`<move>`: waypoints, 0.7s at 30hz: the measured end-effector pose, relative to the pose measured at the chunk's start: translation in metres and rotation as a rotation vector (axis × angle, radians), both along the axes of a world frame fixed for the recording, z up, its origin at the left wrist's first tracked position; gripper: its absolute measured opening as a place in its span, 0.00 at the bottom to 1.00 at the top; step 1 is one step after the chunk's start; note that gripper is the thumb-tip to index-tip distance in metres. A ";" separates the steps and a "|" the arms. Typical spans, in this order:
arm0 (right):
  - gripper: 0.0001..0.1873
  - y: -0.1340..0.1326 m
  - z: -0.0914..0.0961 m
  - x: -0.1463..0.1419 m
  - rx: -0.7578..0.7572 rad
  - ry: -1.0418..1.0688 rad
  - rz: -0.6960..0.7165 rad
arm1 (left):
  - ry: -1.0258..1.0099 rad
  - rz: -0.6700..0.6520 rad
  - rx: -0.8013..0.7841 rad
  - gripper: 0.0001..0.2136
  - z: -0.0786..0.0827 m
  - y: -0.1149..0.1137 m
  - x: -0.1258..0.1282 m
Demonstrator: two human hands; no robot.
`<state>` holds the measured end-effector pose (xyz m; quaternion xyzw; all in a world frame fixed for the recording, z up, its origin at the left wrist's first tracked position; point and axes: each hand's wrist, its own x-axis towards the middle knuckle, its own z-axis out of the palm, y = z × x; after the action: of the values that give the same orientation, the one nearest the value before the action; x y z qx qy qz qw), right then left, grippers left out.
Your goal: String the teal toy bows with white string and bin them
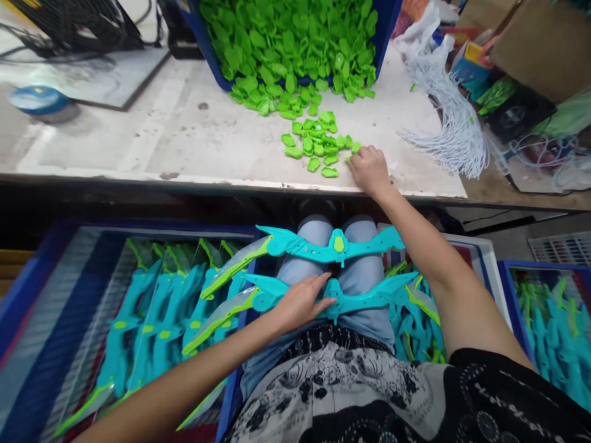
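Note:
Two teal plastic toy bows lie across my lap. The farther toy bow (pixel 310 248) has a lime-green piece (pixel 338 244) in its middle. On the nearer toy bow (pixel 364 301) no green piece shows at the centre. My left hand (pixel 302 301) rests on this nearer bow left of its middle, thumb and fingers apart. Up on the table, my right hand (pixel 370 169) has its fingers bent down at the right edge of a small scatter of green plastic pieces (pixel 318 143). Whatever is under its fingertips is hidden.
A blue bin (pixel 217 69) full of green pieces lies tipped toward me on the table (pixel 184 144). White strings (pixel 455 132) are heaped at its right. Crates of teal bows stand at my left (pixel 60 225) and right (pixel 505 271). A blue-lidded tub (pixel 39 100) sits far left.

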<state>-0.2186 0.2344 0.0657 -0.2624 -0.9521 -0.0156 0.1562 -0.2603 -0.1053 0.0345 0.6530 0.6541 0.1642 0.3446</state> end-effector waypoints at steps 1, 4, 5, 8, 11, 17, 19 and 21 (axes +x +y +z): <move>0.17 0.001 -0.004 0.006 -0.018 0.015 0.002 | -0.011 -0.030 -0.095 0.27 0.001 0.000 0.001; 0.19 0.001 -0.010 0.030 -0.114 0.117 -0.014 | 0.015 -0.122 -0.203 0.34 0.001 0.002 0.008; 0.20 -0.003 -0.009 0.040 -0.157 0.157 -0.026 | 0.049 -0.143 -0.162 0.36 0.000 0.000 0.012; 0.20 -0.032 0.004 0.077 -0.331 0.295 -0.063 | 0.202 -0.158 0.036 0.38 -0.004 -0.013 0.024; 0.17 -0.087 0.020 0.114 -0.586 0.463 -0.121 | 0.331 -0.161 0.104 0.33 -0.012 -0.029 0.031; 0.10 -0.203 0.016 0.166 -1.139 0.619 -0.272 | 0.229 -0.240 0.030 0.31 -0.010 -0.009 0.020; 0.11 -0.232 0.008 0.176 -1.229 0.676 -0.332 | 0.141 -0.268 -0.029 0.30 -0.001 0.009 0.010; 0.12 -0.256 -0.003 0.182 -1.275 0.725 -0.392 | 0.077 -0.268 -0.084 0.26 0.008 0.027 -0.001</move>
<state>-0.0369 -0.0218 0.0630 -0.4550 -0.6018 0.5975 0.2717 -0.2609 -0.0786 0.0423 0.7253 0.5800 0.0639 0.3652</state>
